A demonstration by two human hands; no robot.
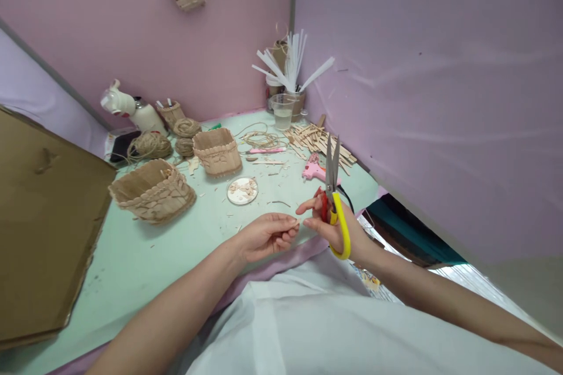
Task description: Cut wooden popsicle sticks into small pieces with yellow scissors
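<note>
My left hand [270, 235] is closed in a pinch over the table's front edge, a tiny pale piece [297, 224] at its fingertips, too small to name. Just to the right, my right hand [332, 225] holds scissors [333, 187] by their yellow and red handles. Their blades point up and stand slightly apart. The right thumb and forefinger stretch toward the left fingertips. Beyond the hands lies a small round dish [243, 191] with wood scraps in it. A pink glue gun [314, 169] rests behind the scissors.
Two woven-edged baskets, a nearer one [152, 190] and a farther one [217, 152], stand left of centre. Twine balls [149, 145] lie behind them. Wooden sticks [321, 139] are heaped at the back right, near a clear cup [282, 111]. A cardboard sheet [48, 228] leans at left.
</note>
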